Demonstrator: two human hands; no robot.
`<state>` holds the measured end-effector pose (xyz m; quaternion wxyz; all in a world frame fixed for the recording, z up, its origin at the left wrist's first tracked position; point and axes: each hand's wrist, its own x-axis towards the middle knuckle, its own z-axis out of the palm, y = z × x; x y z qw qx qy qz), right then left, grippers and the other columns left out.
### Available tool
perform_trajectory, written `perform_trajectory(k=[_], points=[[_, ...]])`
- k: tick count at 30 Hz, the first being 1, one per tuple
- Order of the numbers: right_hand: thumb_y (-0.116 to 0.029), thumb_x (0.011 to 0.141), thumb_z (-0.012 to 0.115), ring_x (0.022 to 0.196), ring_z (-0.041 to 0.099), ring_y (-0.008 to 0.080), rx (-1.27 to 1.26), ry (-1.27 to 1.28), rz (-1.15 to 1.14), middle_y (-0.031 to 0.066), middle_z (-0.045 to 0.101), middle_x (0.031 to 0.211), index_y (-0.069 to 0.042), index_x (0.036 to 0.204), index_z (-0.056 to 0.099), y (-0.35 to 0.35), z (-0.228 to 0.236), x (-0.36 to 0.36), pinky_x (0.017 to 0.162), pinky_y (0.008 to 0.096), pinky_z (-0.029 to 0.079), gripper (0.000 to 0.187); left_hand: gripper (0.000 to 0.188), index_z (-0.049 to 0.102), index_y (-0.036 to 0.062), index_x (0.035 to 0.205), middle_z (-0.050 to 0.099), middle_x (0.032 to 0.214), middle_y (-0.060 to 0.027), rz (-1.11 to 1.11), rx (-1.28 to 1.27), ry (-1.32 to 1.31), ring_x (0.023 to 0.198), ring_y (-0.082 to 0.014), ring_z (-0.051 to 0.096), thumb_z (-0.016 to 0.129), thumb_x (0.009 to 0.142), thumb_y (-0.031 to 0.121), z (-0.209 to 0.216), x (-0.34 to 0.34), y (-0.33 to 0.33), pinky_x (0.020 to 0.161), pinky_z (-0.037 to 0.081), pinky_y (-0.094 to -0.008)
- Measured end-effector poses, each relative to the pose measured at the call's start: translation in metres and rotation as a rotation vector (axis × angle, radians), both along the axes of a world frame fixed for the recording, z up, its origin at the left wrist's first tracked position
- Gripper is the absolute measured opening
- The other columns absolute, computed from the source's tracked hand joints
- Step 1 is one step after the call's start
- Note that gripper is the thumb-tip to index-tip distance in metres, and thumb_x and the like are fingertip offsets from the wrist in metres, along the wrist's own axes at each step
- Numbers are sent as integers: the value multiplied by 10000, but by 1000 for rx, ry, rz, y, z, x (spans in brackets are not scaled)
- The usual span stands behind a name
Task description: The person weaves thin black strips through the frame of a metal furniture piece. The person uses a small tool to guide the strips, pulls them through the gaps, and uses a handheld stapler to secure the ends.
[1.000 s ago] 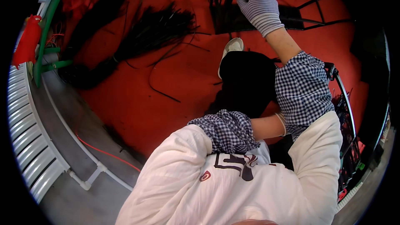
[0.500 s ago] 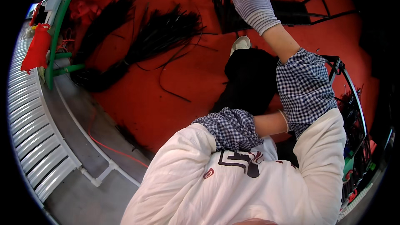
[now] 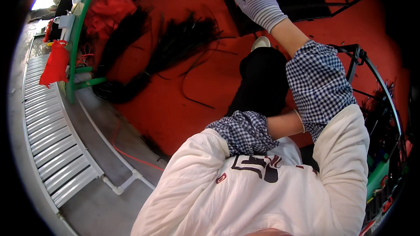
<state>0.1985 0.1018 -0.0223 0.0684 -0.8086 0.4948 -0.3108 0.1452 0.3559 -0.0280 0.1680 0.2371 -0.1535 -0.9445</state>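
Observation:
My right hand [image 3: 259,3], in a grey-and-white striped knit glove, reaches far out at the top of the view. Its thumb and fingers close round the end of a bar on a black metal frame [image 3: 245,22]. My left forearm [image 3: 285,124] crosses in front of my body toward the right. A pale glove cuff shows at its wrist, but the left hand itself is hidden behind my right sleeve [image 3: 319,76]. Both arms wear blue-and-white checked oversleeves.
Bundles of thin black strips [image 3: 181,39] lie on the red floor [image 3: 197,126], beside crumpled red material [image 3: 109,13]. At left are a roller conveyor [image 3: 57,135], a green metal frame [image 3: 73,61] and a hanging red bag [image 3: 55,63]. A black rack [image 3: 389,100] stands at right.
My right hand's fingers, stretched out before, are now bent round the frame's bar. The surroundings at left have shifted slightly right and down in the view. My left arm stays about the same.

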Motion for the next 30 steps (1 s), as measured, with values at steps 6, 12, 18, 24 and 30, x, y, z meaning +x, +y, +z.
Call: perform_trajectory(k=[6, 12, 18, 24, 30], points=[[-218, 883, 660, 1175, 595, 442, -225, 94, -92, 300, 460, 1462, 3, 1280, 500, -1, -12, 9, 939, 503, 556, 481, 511, 535, 61, 1424, 577, 1446, -146, -25, -150, -91, 1328, -279, 550, 348, 1091, 400, -3, 0, 1, 1124, 447, -429], [-219, 897, 630, 1176, 605, 416, -137, 120, -118, 286, 477, 1469, -3, 1281, 516, 3, -10, 11, 916, 464, 578, 455, 509, 536, 63, 1425, 577, 1447, -145, -30, -240, -145, 1329, -278, 550, 348, 1091, 397, -5, -3, 1, 1125, 445, -427], [-227, 915, 605, 1164, 623, 394, -31, 183, -84, 249, 516, 1460, -18, 1299, 518, 4, -3, 2, 920, 458, 577, 445, 506, 536, 65, 1426, 576, 1449, -144, -38, -311, -185, 1330, -276, 550, 349, 1090, 394, -6, -3, 2, 1127, 444, -426], [-293, 980, 607, 1115, 663, 343, -70, 88, 40, 188, 574, 1392, -43, 1326, 545, -10, -14, -12, 925, 447, 573, 431, 504, 537, 67, 1428, 576, 1451, -143, -45, -383, -215, 1330, -274, 550, 350, 1090, 391, -7, -2, 1, 1128, 442, -424], [-197, 953, 626, 1016, 698, 317, -70, 0, 69, 124, 628, 1268, -71, 1315, 593, -17, -19, -13, 889, 399, 588, 384, 501, 538, 69, 1429, 575, 1452, -142, -74, -454, -259, 1331, -273, 551, 351, 1090, 387, -8, 1, 3, 1130, 441, -423]])
